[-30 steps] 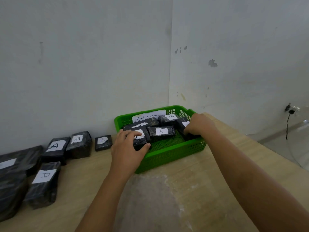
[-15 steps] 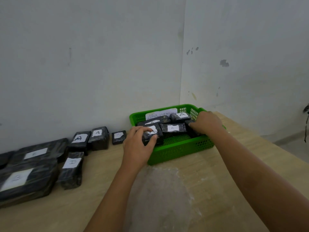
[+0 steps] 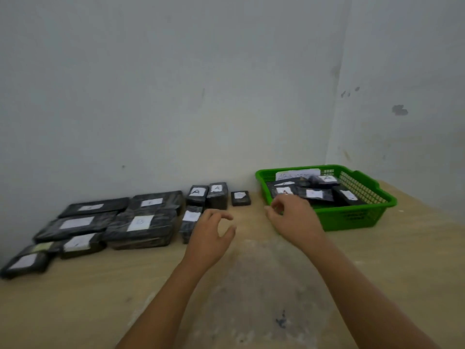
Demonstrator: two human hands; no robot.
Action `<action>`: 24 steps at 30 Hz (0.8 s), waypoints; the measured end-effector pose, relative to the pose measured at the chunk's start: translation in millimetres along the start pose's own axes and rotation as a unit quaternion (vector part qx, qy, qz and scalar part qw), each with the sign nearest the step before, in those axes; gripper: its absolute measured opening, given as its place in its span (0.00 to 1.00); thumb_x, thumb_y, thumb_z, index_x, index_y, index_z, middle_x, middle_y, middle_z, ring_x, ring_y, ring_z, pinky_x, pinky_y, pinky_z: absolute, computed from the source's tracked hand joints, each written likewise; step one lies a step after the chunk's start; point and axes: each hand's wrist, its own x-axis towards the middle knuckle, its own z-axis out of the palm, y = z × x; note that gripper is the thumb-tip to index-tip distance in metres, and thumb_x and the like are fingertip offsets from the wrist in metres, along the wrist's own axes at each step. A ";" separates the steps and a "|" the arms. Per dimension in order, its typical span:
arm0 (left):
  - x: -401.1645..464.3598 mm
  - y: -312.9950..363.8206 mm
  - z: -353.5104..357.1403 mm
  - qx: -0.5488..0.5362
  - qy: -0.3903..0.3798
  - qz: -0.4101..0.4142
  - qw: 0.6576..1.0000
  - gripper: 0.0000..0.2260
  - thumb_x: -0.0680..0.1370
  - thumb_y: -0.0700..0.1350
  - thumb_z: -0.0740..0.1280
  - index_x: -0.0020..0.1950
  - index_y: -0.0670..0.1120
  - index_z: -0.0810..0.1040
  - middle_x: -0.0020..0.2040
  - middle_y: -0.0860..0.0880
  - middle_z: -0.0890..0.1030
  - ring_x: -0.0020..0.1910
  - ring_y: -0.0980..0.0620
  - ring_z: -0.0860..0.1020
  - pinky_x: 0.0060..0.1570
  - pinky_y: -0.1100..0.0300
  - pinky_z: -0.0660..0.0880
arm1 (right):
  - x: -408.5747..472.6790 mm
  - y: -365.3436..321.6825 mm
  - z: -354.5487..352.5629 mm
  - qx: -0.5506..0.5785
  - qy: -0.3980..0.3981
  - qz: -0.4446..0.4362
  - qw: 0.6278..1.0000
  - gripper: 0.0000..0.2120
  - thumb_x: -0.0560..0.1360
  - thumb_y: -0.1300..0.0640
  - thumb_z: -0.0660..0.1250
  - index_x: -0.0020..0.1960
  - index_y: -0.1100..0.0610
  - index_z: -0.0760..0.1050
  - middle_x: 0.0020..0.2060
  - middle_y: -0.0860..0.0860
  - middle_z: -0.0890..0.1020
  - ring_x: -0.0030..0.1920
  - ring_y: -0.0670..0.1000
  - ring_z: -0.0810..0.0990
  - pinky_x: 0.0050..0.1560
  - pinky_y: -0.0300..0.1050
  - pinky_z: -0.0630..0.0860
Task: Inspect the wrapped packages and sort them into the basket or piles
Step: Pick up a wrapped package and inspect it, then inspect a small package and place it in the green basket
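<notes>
A green basket (image 3: 352, 217) stands at the right on the wooden table, holding several black wrapped packages (image 3: 314, 193) with white labels. More black labelled packages lie in piles along the wall: large ones (image 3: 141, 225) at the left, small ones marked A (image 3: 197, 193) in the middle, one small package (image 3: 240, 197) nearest the basket. My left hand (image 3: 208, 238) hovers empty over the table beside a narrow package (image 3: 190, 221), fingers loosely curled. My right hand (image 3: 294, 220) is in front of the basket's left corner, holding nothing.
The table sits in a corner of white walls. A pale worn patch (image 3: 251, 285) marks the tabletop between my forearms. A white paper sign (image 3: 297, 173) leans inside the basket's back wall.
Both hands have let go of the packages in the basket and drawn back out toward the left. The view has swung left, showing the whole row of piles.
</notes>
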 end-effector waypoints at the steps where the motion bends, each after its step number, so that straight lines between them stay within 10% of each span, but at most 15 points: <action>1: -4.9 -10.5 -7.9 0.011 0.004 -0.016 1.000 0.09 0.79 0.49 0.71 0.58 0.51 0.81 0.59 0.54 0.75 0.59 0.56 0.75 0.56 0.64 0.67 | -9.0 -8.2 19.5 0.007 -0.029 -0.003 1.000 0.06 0.78 0.47 0.68 0.49 0.49 0.79 0.48 0.49 0.82 0.51 0.50 0.80 0.53 0.48 0.79; 15: -3.8 -58.9 -4.4 0.149 0.056 -0.160 0.974 0.18 0.83 0.50 0.66 0.70 0.44 0.74 0.68 0.43 0.73 0.66 0.44 0.71 0.63 0.53 0.72 | -51.7 -8.2 117.0 -0.014 -0.207 -0.109 0.972 0.15 0.83 0.45 0.60 0.69 0.42 0.72 0.78 0.45 0.66 0.78 0.45 0.62 0.81 0.54 0.49; 24: -13.0 -51.3 -15.2 0.046 0.068 -0.111 0.990 0.21 0.79 0.51 0.71 0.71 0.47 0.76 0.65 0.47 0.78 0.62 0.49 0.76 0.63 0.55 0.76 | -51.6 -2.9 107.7 0.142 -0.165 -0.066 0.974 0.12 0.81 0.51 0.68 0.64 0.48 0.78 0.64 0.46 0.80 0.64 0.45 0.77 0.71 0.47 0.71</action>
